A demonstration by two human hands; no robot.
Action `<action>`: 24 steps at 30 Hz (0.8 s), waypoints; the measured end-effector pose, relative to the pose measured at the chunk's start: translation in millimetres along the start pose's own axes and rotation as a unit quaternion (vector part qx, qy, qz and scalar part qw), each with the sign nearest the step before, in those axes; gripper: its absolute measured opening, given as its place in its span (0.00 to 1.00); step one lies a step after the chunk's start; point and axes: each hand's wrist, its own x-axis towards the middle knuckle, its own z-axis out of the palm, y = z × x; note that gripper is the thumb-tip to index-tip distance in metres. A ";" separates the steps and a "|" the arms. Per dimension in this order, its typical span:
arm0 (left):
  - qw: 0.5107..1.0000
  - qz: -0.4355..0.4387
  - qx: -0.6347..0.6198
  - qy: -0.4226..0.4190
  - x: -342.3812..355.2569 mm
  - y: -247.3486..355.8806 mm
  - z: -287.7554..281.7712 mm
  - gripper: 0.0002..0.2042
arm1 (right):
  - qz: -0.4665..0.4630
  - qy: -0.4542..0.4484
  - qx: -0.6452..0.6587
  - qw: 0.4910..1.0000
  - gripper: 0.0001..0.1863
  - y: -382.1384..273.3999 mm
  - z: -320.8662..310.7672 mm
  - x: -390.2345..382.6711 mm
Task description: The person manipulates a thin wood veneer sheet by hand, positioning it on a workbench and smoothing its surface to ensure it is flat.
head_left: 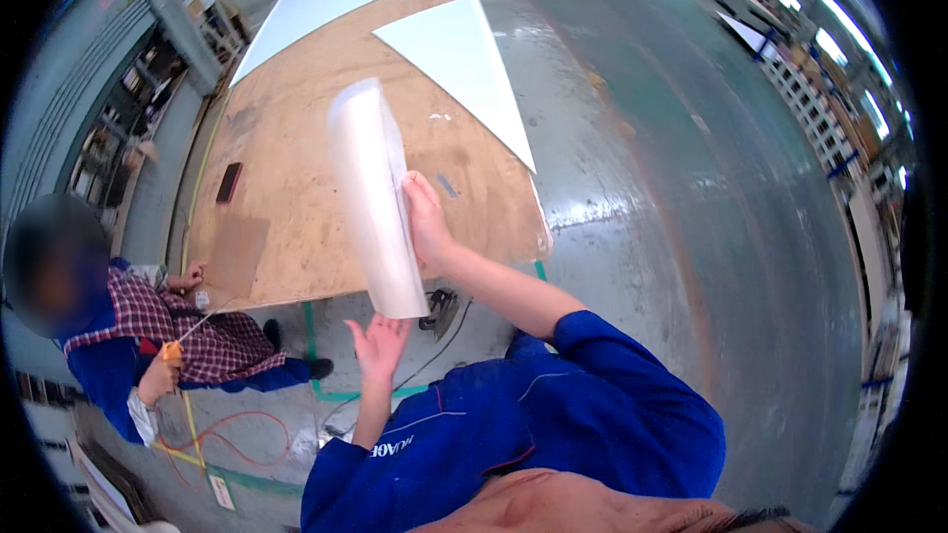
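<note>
A long, pale, glossy piece (375, 207), either a roll or a curved sheet, stands tilted in front of me over the near end of a wooden table (306, 128). My right hand (425, 222) is closed on its right side, around mid-height. Below its lower end is my left hand (380, 343), palm up with fingers spread; the fingertips seem to touch the bottom edge. The far end of the piece is slightly blurred. Beside it on the table lies a small grey strip (447, 186).
White panels (464, 64) (311, 15) lie farther along the table. A dark, red-edged block (229, 183) and brown sheet (237, 255) lie left. There a co-worker (188, 336) holds an orange-handled tool (172, 350) near a red hose (247, 415). A corded tool (441, 311) sits below the near edge.
</note>
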 end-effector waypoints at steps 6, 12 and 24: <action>0.968 0.249 0.017 -0.004 48.5 -2.5 35.3 0.41 | 0.084 -0.028 0.004 0.996 0.05 4.5 -13.9 54.3; 0.924 0.375 0.067 0.013 50.2 -19.9 78.3 0.35 | 0.236 -0.096 0.043 0.966 0.08 -60.8 -19.7 84.3; 0.884 0.408 0.161 0.162 34.5 8.1 71.9 0.23 | 0.333 -0.182 0.123 0.917 0.14 -53.8 -48.0 81.1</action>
